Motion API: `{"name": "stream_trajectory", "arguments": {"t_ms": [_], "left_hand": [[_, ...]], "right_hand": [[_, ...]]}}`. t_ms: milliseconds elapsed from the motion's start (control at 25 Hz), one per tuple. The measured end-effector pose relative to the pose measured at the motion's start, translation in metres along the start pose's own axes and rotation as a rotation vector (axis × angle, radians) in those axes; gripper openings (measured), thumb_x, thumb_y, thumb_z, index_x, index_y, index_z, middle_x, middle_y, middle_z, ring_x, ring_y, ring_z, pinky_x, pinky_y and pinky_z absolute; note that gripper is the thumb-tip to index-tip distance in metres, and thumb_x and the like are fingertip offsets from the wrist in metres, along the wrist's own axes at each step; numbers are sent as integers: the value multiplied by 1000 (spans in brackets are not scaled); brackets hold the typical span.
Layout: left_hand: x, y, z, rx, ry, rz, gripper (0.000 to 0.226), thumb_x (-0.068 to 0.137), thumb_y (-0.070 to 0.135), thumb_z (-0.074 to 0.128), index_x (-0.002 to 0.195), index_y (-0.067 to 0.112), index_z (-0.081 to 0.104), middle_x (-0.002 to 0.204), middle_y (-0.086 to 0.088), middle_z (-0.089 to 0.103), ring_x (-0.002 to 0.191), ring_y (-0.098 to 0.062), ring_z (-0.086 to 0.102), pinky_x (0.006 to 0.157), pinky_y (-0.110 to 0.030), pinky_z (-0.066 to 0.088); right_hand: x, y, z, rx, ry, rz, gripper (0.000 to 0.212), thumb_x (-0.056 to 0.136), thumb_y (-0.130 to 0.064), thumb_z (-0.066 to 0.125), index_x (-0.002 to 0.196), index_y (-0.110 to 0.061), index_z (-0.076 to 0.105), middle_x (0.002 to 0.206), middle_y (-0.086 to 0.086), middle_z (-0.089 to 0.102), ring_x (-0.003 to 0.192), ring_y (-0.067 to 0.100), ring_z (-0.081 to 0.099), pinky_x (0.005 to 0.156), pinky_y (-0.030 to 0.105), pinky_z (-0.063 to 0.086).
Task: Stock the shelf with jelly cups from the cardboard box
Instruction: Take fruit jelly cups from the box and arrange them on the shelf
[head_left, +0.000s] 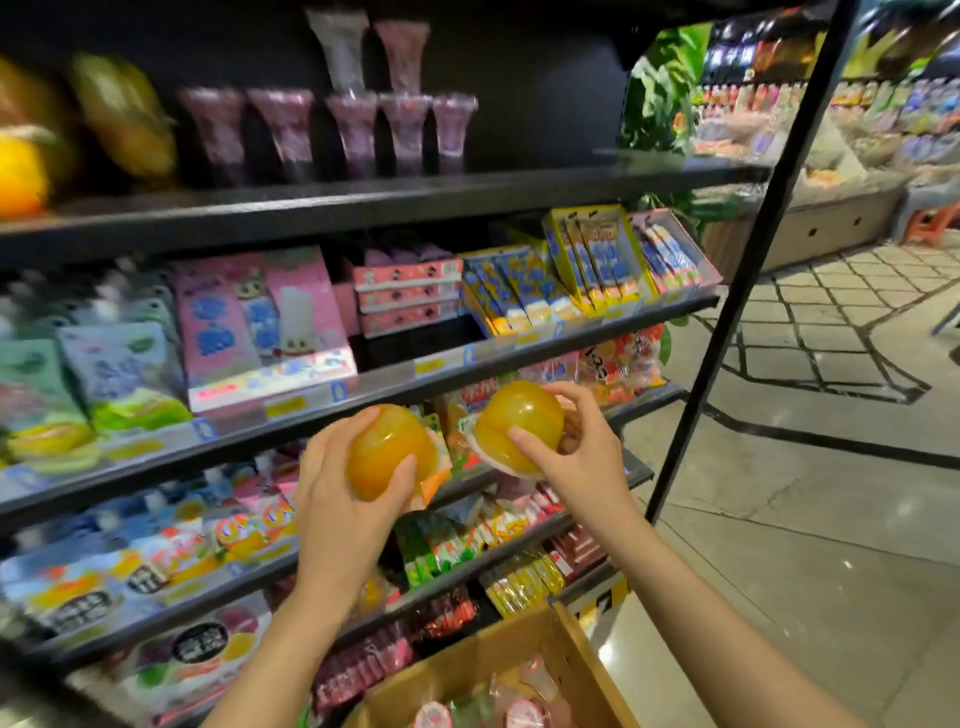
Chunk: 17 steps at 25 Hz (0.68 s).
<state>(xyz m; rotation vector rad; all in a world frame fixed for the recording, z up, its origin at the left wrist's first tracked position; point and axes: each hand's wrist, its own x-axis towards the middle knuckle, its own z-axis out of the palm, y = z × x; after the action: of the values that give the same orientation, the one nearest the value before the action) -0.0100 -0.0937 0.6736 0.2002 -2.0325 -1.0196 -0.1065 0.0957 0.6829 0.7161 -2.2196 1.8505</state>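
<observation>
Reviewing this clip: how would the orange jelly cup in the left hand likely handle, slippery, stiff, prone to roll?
The jelly cup has a glossy domed shell, so it is probably slick and fairly stiff. The left hand wraps it with spread fingers, suggesting a wide grip is needed. Set on its dome it would likely roll; its flat rim side looks steadier.

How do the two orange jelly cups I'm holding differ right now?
The left jelly cup sits lower, held by the left hand from below. The right jelly cup is higher and nearer the shelf's end, pinched by the right hand from the side. Both are domed, translucent orange, lids facing away.
</observation>
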Motion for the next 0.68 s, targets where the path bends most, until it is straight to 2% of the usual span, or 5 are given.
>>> {"name": "stream_trajectory", "arguments": {"t_ms": [200, 400, 520, 600, 680], "left_hand": [[35, 20, -50, 40, 80, 54, 40, 73, 40, 62, 110, 42, 47, 112, 10, 50, 101, -12, 49, 83, -31, 38], [71, 34, -88, 106, 236, 62, 41, 71, 41, 64, 109, 31, 51, 111, -1, 59, 97, -20, 54, 80, -29, 38], [96, 43, -109, 157, 327, 64, 41, 75, 36, 69, 111, 24, 54, 106, -4, 62, 95, -24, 58, 79, -29, 40], [107, 50, -123, 177, 382, 82, 39, 75, 33, 73, 108, 30, 52, 100, 0, 61, 91, -20, 58, 76, -25, 40], [115, 55, -138, 211, 439, 99, 39, 71, 37, 70, 105, 33, 51, 99, 4, 59, 89, -17, 57, 75, -28, 42]], "right_hand": [[23, -56, 30, 31, -61, -107, 41, 74, -34, 75, 100, -49, 48, 104, -22, 56, 96, -2, 56, 78, 27, 51], [59, -97, 60, 136, -138, -231, 39, 76, -24, 75, 101, -42, 50, 103, -17, 58, 96, -1, 57, 78, 23, 48], [89, -118, 79, 165, -214, -304, 40, 76, -25, 74, 102, -43, 50, 106, -17, 58, 100, 5, 57, 82, 27, 48], [107, -131, 91, 207, -264, -339, 41, 75, -27, 74, 101, -46, 50, 104, -22, 58, 99, 0, 57, 78, 22, 47], [121, -142, 104, 241, -318, -375, 41, 74, -31, 74, 100, -52, 49, 100, -28, 58, 95, -9, 56, 72, 16, 44]]}}
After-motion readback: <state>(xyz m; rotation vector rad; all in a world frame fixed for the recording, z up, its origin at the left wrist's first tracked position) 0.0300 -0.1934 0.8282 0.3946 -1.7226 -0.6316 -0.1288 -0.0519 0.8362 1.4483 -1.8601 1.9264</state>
